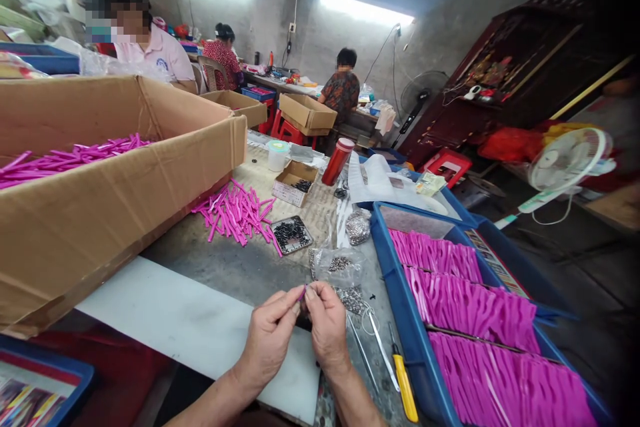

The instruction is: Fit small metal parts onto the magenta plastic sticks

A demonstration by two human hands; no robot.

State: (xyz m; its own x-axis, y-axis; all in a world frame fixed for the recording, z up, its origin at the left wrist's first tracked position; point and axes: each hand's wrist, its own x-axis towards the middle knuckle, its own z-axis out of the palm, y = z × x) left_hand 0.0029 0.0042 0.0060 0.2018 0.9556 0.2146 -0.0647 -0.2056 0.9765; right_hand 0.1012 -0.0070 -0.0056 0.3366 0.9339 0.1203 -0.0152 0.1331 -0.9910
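My left hand [270, 330] and my right hand [325, 323] meet fingertip to fingertip above the front of the table. Between them is a thin magenta strip [302, 293], mostly covered by the fingers, and both hands pinch it. Beyond the hands lies a pile of magenta strips [237, 212]. A small tray of black parts [291, 235] sits beside that pile. Close behind my right hand are plastic bags of small metal parts [340, 265]. Tweezers [383, 350] and a yellow-handled screwdriver [404, 383] lie to the right of it.
A large cardboard box [115, 207] with more strips stands at left. On the right, a blue crate [400, 320] holds rows of magenta pieces. A red cylinder [338, 161] and a small box [295, 183] stand farther back. Several people sit working behind.
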